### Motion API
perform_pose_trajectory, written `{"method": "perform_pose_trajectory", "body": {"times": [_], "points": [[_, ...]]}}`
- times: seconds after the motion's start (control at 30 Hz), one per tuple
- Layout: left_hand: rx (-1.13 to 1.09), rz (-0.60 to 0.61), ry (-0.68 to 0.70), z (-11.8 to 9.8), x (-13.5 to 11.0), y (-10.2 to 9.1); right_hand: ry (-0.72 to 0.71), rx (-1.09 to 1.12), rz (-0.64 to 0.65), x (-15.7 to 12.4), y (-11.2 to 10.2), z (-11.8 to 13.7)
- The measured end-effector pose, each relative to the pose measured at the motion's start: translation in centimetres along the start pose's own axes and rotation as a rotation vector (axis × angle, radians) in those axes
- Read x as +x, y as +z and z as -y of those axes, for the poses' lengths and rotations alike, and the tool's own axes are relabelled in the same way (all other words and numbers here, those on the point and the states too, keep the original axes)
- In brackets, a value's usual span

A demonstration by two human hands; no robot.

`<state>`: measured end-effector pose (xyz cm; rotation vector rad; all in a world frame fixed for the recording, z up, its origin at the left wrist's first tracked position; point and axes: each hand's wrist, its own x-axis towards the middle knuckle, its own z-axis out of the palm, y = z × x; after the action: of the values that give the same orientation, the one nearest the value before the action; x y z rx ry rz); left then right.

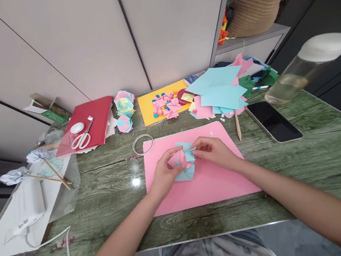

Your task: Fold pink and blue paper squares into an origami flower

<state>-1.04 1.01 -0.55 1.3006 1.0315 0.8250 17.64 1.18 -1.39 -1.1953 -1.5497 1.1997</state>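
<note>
Between my two hands is a folded paper piece (188,154) in light blue and pink, held over a large pink sheet (220,184). My left hand (166,167) curls around its left side, with the thumb against the paper. On the right side, the fingertips of my right hand (211,150) pinch a blue flap. Below the folds, a light blue part (184,173) shows; whether it is joined to the piece I cannot tell. A silver bangle (143,144) lies by the sheet's upper left corner.
Folded paper balls (124,108) stand at the back, near a yellow sheet (146,110) bearing small beads and pink folded pieces. White scissors (81,140) rest on a red folder (95,116). At right are blue paper sheets (218,85), a phone (273,121) and a bottle (288,81).
</note>
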Motion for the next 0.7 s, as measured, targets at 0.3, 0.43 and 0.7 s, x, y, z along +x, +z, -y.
{"method": "perform_pose_trajectory", "body": {"times": [0.3, 0.43, 0.7], "points": [[-0.023, 0.021, -0.011, -0.12, 0.06, -0.05, 0.060, 0.085, -0.044, -0.05, 0.32, 0.09], [-0.051, 0.034, -0.015, -0.03, 0.13, -0.08, 0.093, 0.146, -0.036, 0.04, 0.40, -0.14], [-0.059, 0.049, -0.030, -0.13, 0.05, -0.01, 0.133, 0.231, -0.020, 0.21, 0.28, -0.37]]}}
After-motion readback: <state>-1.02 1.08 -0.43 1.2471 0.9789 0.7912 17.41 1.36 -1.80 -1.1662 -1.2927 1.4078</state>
